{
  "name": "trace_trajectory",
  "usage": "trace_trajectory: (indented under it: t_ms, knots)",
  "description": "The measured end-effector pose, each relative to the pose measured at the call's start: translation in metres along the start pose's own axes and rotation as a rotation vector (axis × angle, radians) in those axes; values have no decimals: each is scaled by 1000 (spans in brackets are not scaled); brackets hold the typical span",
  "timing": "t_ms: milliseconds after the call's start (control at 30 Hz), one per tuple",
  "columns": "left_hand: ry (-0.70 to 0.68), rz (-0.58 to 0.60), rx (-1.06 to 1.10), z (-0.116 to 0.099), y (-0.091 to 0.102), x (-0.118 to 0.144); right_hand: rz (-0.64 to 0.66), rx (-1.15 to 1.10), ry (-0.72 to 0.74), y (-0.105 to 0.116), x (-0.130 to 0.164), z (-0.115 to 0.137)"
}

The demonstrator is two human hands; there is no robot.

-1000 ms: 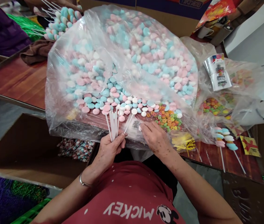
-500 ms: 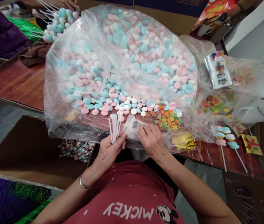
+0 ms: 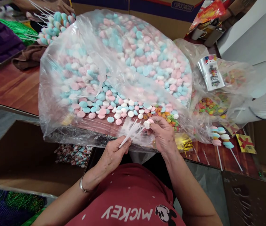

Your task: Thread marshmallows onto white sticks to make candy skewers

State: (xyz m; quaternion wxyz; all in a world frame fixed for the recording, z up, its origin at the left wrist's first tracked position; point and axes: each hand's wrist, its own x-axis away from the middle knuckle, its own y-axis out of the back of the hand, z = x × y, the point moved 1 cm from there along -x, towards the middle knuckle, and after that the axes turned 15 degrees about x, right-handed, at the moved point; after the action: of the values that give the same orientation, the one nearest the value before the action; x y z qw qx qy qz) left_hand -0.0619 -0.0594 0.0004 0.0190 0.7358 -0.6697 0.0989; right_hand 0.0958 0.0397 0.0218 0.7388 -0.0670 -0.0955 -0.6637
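Sticks point(image 3: 131, 133) now tilted rightward, left hand point(image 3: 113, 154) clenching them, right hand point(image 3: 162, 135) pinching white candy point(image 3: 147, 124) near bag edge point(image 3: 100, 139).

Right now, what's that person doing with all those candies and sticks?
A person in a red shirt sits at a wooden table. The left hand holds a bunch of thin white sticks, tilted toward the right hand, which pinches a pale round candy at a stick's tip. Behind lies a big clear bag of pink, blue and white candies, with small colourful rings spilled beside them. Two finished candy sticks lie to the right.
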Motion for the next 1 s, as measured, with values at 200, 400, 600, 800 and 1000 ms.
trace_trajectory:
  t_ms: [200, 400, 600, 800, 1000]
  knots:
    - [15, 4, -53, 3, 1, 0, 47, 56, 64, 0, 2, -8]
    - [24, 14, -89, -1, 4, 1, 136, 449, 414, 10, 7, -16]
    - [-4, 23, -108, 0, 13, 1, 115, 728, 794, 17, 8, -18]
    - [-37, -31, -37, 15, 7, 8, -16, 835, 876, 11, 15, -23]
    - [-99, -79, 20, 24, -1, 13, -83, 883, 956, 6, 21, -20]
